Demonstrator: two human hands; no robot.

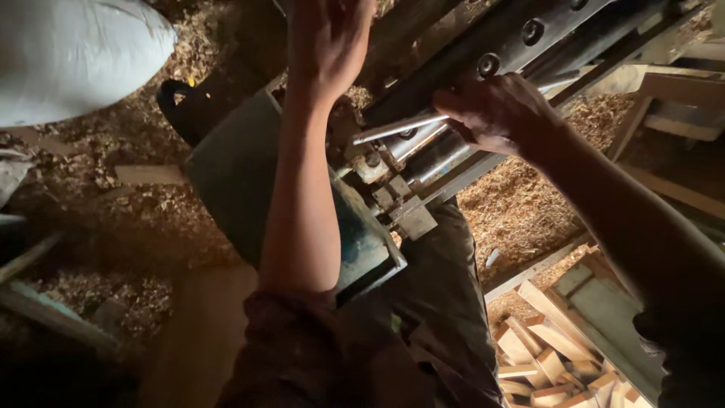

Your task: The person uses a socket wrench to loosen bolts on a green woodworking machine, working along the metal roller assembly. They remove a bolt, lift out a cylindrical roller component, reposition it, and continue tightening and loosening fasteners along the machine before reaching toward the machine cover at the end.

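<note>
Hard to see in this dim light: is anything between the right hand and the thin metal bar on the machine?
Nothing visible: the right hand already rests on the thin metal bar, fingers over its end.

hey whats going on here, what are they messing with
A person leans over a woodworking machine in a dim, sawdust-strewn shop. The right hand grips a thin metal rod or tool at the machine's steel rollers, under a dark bolted bar. The left hand reaches up past the machine's top; what it touches is out of view. Sawdust covers the floor, cut wood offcuts are piled at lower right, and a white sack sits at upper left.
</note>
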